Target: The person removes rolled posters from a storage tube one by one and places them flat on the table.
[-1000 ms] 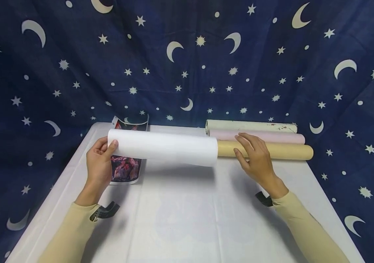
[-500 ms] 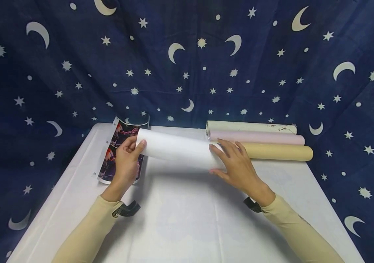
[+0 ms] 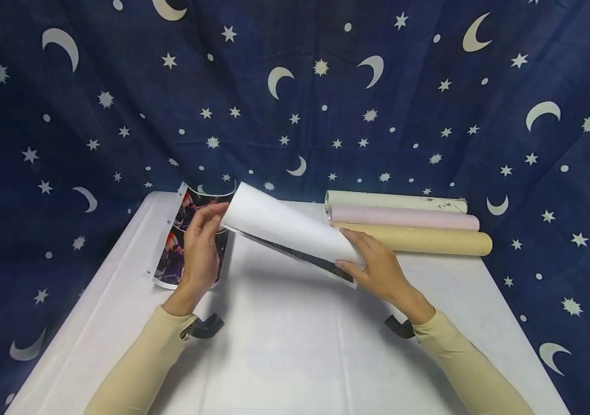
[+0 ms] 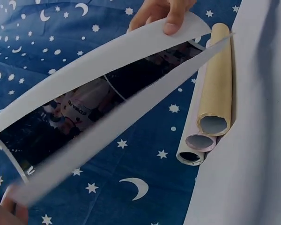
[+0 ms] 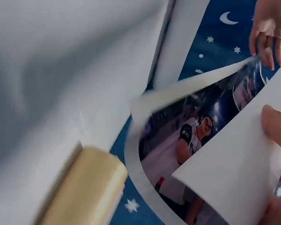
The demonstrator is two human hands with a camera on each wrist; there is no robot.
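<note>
Above the table, a curled photo poster [image 3: 289, 227] tilts down to the right, its plain white back outward. It has partly sprung open along its near side; dark printed pictures [image 4: 84, 105] show inside. My right hand [image 3: 380, 271] grips its right end, the thumb [image 4: 173, 23] over the white margin in the left wrist view. My left hand [image 3: 201, 251] is at the left end, its fingers loosely extended and touching the lower corner. That corner and the fingertips [image 4: 11, 201] are blurred in the left wrist view.
At the back right lie three rolls side by side: cream with a floral print [image 3: 398, 200], pink [image 3: 404, 217] and yellow [image 3: 429, 239]. A printed photo sheet [image 3: 170, 262] lies on the white-covered table [image 3: 274, 346] behind my left hand. A dark blue star-patterned cloth [image 3: 295, 86] surrounds the table.
The left hand has moved right with the roll and its pinch has loosened. The right hand has come left and taken the right end. The poster has tilted and sprung open along its near side.
</note>
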